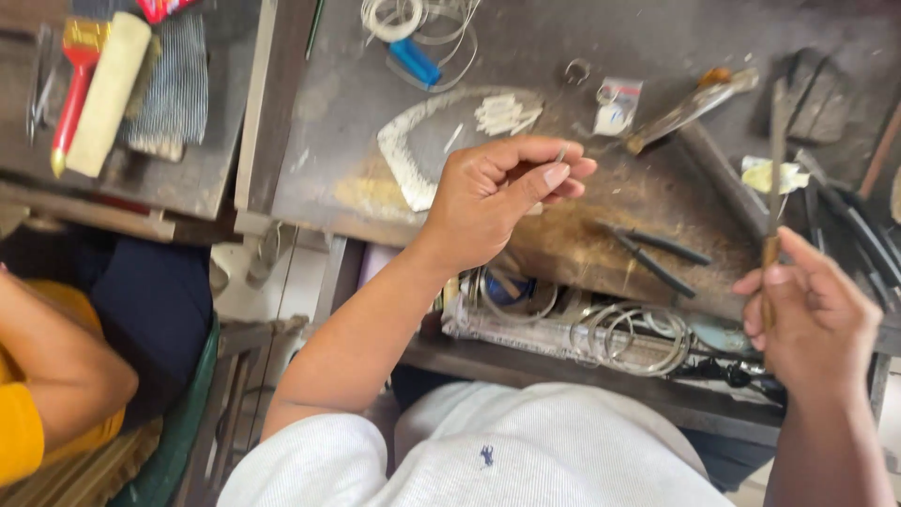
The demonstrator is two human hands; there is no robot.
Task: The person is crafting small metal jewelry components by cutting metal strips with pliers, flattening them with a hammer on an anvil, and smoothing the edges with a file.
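Workbench (648, 202), dark and scarred, ran across the view. Far left: another person's arm in yellow (38, 376); a red-handled brush (75, 80). Centre: left hand (493, 192), closed, pinching a small metal piece (561, 153) at the fingertips, above the bench. Below it: tray of wire rings (629, 338); black pliers (652, 255). Right: right hand (812, 314), closed around a file (775, 164) by its handle, blade upright, well apart from the piece. Filing appeared not yet started.
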